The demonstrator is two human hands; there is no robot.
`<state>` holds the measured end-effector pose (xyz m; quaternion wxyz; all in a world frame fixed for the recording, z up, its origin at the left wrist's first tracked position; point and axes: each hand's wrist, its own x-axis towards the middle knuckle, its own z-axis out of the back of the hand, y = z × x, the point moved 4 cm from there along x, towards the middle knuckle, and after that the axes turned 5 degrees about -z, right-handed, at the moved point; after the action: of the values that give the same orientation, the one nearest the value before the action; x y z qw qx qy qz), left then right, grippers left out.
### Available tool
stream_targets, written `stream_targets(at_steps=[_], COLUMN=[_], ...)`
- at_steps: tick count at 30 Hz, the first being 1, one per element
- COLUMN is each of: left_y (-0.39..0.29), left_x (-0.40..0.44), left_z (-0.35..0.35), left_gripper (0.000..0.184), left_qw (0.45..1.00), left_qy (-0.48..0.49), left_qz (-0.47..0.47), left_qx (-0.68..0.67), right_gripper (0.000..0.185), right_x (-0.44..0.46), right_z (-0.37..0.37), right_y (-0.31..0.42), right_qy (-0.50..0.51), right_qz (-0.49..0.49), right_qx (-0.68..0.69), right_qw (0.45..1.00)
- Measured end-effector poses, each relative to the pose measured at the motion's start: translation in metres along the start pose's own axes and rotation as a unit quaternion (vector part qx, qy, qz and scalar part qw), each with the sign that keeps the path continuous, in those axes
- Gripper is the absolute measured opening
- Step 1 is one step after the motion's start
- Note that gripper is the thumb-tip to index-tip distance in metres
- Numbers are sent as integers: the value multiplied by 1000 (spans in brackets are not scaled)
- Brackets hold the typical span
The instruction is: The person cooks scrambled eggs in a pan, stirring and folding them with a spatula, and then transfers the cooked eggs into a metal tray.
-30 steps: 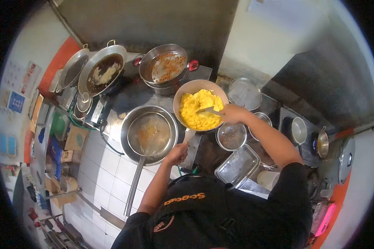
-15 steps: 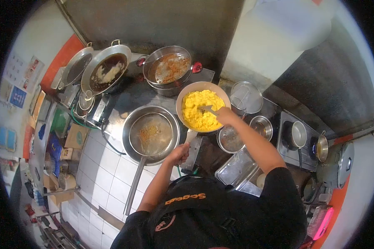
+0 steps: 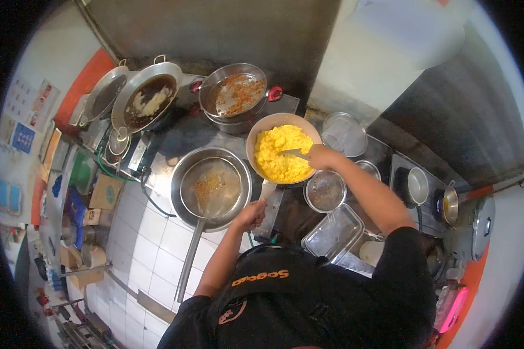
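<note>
My left hand [image 3: 251,215] is closed round the handle of a light tan frying pan [image 3: 264,122]. Yellow scrambled eggs [image 3: 280,166] fill most of that pan. Above its right rim, my right hand [image 3: 324,157] grips a flat-bladed spatula [image 3: 295,153]; the blade's tip is in the eggs, and the fingers hide its handle. Left of the pan, a fine-mesh strainer [image 3: 221,200] with brown crumbs in it rests over a wide metal bowl [image 3: 179,203], its long handle pointing toward me.
At the back left, a wok [image 3: 120,110] holds dark oil with pale food frying. A red-handled pot [image 3: 211,78] with brown crumbs stands behind the pan. To the right are a round strainer [image 3: 326,192], a clear rectangular container [image 3: 335,232] and a small saucepan [image 3: 417,185].
My right hand has shifted slightly right and up with the spatula, and the right elbow has swung outward. The eggs are pushed about a little. My left hand stays on the pan handle.
</note>
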<state>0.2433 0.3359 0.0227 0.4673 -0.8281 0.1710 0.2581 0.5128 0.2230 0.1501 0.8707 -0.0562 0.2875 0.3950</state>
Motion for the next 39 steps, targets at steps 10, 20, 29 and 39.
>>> stream_targets(at_steps=[10, 20, 29, 39], left_y=[7, 6, 13, 2], left_x=[4, 7, 11, 2], left_z=[4, 7, 14, 7], left_gripper=[38, 39, 34, 36], left_qw=[1000, 1000, 1000, 999], left_qy=[4, -10, -17, -25], left_qz=[4, -4, 15, 25], left_qx=[-27, -1, -19, -35], right_gripper=[24, 26, 22, 35], right_x=[-41, 6, -30, 18], right_z=[-54, 4, 44, -5], right_y=[0, -14, 23, -60], right_qy=[13, -61, 218, 9], right_qz=[2, -5, -32, -3], right_qx=[-12, 13, -198, -89], right_qw=[1000, 998, 955, 996])
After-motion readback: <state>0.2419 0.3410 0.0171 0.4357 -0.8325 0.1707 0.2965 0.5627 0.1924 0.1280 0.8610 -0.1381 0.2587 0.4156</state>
